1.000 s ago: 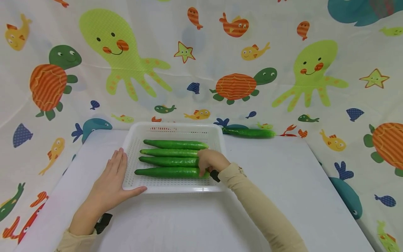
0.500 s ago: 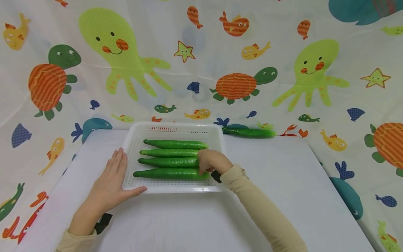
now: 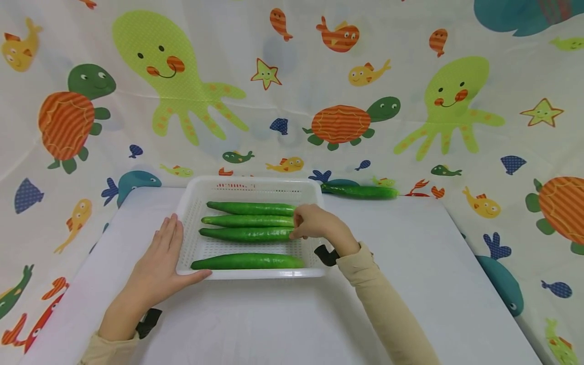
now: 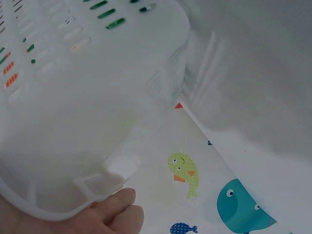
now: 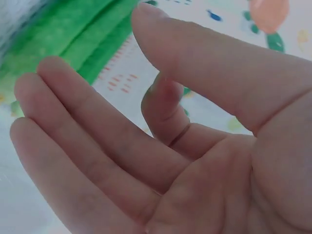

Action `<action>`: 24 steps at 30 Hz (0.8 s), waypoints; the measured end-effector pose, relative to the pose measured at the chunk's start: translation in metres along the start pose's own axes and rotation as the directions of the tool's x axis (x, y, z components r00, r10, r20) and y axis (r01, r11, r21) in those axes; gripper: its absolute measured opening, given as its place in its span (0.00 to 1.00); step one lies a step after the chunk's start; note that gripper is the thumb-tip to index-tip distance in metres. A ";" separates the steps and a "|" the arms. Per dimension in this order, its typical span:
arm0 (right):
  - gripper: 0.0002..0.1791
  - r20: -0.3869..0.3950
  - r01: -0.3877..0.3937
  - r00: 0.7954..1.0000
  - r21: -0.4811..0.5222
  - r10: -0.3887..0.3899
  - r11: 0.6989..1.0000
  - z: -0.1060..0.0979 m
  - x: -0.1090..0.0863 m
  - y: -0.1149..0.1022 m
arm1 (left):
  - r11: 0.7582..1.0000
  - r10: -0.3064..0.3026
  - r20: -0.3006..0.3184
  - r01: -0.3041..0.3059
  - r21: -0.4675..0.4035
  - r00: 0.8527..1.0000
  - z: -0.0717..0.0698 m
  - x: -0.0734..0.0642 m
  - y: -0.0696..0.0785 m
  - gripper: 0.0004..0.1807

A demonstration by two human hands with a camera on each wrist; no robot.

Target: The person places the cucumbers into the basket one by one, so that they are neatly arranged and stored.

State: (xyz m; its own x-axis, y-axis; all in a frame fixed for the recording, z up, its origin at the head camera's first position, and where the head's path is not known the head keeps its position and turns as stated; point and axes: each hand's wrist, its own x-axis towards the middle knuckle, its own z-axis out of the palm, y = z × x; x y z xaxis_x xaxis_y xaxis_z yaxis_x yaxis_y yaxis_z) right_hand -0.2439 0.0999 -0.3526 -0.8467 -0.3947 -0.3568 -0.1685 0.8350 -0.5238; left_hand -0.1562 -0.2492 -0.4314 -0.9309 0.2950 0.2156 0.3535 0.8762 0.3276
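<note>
Several green cucumbers [image 3: 246, 234] lie lengthwise in a white perforated plastic basket [image 3: 255, 274]. Three are close together toward the back; a separate front cucumber [image 3: 248, 261] lies along the near wall. My left hand [image 3: 157, 263] rests against the basket's left side, fingers straight, thumb over the front rim. Its fingertips [image 4: 127, 218] show beside the basket rim in the left wrist view. Over the right ends of the back cucumbers is my right hand [image 3: 319, 223]. In the right wrist view its palm holds nothing, three fingers [image 5: 92, 112] are nearly straight and the index finger is bent.
Another cucumber [image 3: 360, 191] lies outside the basket at the table's back edge, right of the basket. The white table [image 3: 410, 263] stretches to the right and in front. Behind it hangs a sea-animal curtain [image 3: 283, 137].
The front cucumber has shifted toward me, against the near wall, widening the gap behind it. My right hand has let it go and moved back and slightly right. The left hand has stayed still.
</note>
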 end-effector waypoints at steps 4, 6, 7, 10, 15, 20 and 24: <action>0.14 -0.057 0.060 0.997 0.066 -0.056 0.996 -0.004 -0.012 0.003 | 1.000 0.000 0.001 0.000 0.000 1.000 0.000 0.000 -0.001 0.70; 0.14 -0.086 0.089 0.993 0.096 -0.081 0.991 -0.006 -0.018 0.005 | 1.000 -0.002 0.003 0.002 0.000 1.000 0.001 0.000 -0.001 0.71; 0.14 -0.101 0.103 0.991 0.109 -0.092 0.989 -0.006 -0.021 0.006 | 1.000 -0.002 0.004 0.002 -0.001 1.000 0.001 0.000 -0.001 0.71; 0.14 -0.151 0.138 0.982 0.153 -0.115 0.979 -0.007 -0.031 0.009 | 1.000 -0.004 0.005 0.004 -0.002 1.000 0.001 0.000 -0.001 0.71; 0.10 -0.230 0.206 0.961 0.234 -0.152 0.950 -0.008 -0.048 0.013 | 1.000 -0.005 -0.001 0.005 -0.002 1.000 0.000 -0.001 0.000 0.71; 0.08 -0.335 0.257 0.927 0.249 -0.166 0.934 -0.009 -0.063 0.015 | 1.000 -0.001 -0.002 0.001 -0.005 1.000 0.000 0.000 0.000 0.71; 0.07 -0.413 0.294 0.895 0.257 -0.171 0.921 -0.009 -0.072 0.018 | 1.000 0.000 0.004 0.000 -0.004 1.000 0.000 -0.001 0.000 0.71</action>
State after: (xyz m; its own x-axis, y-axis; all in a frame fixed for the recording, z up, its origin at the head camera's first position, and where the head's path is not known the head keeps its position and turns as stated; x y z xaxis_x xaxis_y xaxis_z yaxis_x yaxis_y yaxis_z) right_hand -0.1908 0.1465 -0.3296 -0.9371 -0.3372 0.0897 -0.2747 0.5543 -0.7857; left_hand -0.1558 -0.2494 -0.4321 -0.9312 0.2969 0.2116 0.3541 0.8744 0.3316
